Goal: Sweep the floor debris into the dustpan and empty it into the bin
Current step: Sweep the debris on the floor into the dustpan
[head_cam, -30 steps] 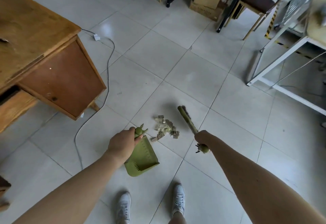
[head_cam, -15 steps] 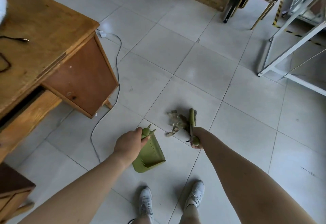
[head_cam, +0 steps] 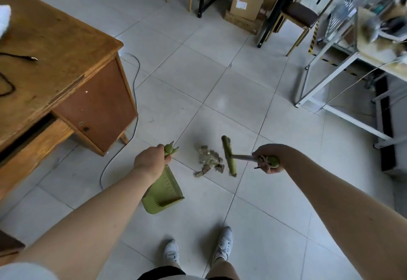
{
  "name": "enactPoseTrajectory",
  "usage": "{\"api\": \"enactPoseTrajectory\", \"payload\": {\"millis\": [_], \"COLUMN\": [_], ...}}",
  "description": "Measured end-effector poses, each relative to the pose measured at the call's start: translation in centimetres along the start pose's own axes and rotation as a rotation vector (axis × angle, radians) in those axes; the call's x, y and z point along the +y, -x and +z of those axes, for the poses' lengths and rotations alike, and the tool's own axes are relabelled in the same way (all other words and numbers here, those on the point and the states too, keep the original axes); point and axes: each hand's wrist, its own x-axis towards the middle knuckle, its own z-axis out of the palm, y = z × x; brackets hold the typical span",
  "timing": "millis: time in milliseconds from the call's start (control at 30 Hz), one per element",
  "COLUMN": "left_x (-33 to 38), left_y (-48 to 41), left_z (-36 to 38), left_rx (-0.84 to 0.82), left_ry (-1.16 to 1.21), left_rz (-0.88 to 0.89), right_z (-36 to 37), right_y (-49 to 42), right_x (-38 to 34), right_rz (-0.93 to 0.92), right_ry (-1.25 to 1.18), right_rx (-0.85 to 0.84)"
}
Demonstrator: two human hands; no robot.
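Note:
A small pile of brownish debris (head_cam: 209, 160) lies on the grey tile floor in front of my feet. My left hand (head_cam: 152, 160) grips the top of the green dustpan (head_cam: 164, 192), whose pan hangs down left of the pile, its mouth toward me. My right hand (head_cam: 267, 158) holds the handle of the green broom (head_cam: 229, 155). The broom head stands just right of the pile, touching its edge. No bin is in view.
A wooden desk (head_cam: 66, 77) with a cabinet stands at the left, and a white cable (head_cam: 123, 147) trails on the floor beside it. Cardboard boxes (head_cam: 246, 4) and a chair (head_cam: 301, 17) are at the back. A white metal frame (head_cam: 330, 86) stands at the right.
My right hand swung out to the right, and the broom head now sits on the right side of the debris. The dustpan stayed left of the pile. The view tilted up.

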Motion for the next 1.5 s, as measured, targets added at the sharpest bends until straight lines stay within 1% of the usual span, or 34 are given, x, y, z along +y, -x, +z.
{"api": "enactPoseTrajectory", "payload": {"millis": [133,300,500,700,833,900,1100,1400,1500], "left_x": [0.8,0.5,-0.6,2.5,5.1,6.7,10.5,13.5,14.7], "left_y": [-0.4,0.7,1.6,1.3,0.8,0.5,0.3,0.1,-0.9], "left_z": [0.1,1.1,1.7,2.6,3.6,4.2,6.3,6.3,5.6], "left_rx": [0.000,0.005,0.000,-0.029,-0.030,-0.018,-0.008,0.097,0.114], "left_ry": [0.011,-0.003,0.015,0.030,0.001,-0.001,0.035,0.209,0.238], "left_rz": [0.002,-0.014,-0.135,-0.261,-0.344,-0.382,-0.443,-0.583,-0.593], "right_z": [-0.8,2.3,4.2,1.1,-2.3,-3.7,-6.2,-8.9,-10.5], "right_y": [1.1,-1.1,-5.9,-11.1,-13.0,-13.6,-14.8,-11.8,-10.5], "right_x": [-2.1,-3.5,-4.5,-5.6,-8.6,-10.6,-14.5,-17.7,-18.1], "right_rz": [0.004,0.009,0.042,0.118,0.111,0.103,0.025,-0.040,-0.078], "right_ry": [0.110,0.214,0.447,0.613,0.907,0.980,1.018,0.953,0.919], "right_rx": [-0.044,-0.152,-0.202,-0.238,-0.241,-0.235,-0.178,-0.219,-0.210]}}
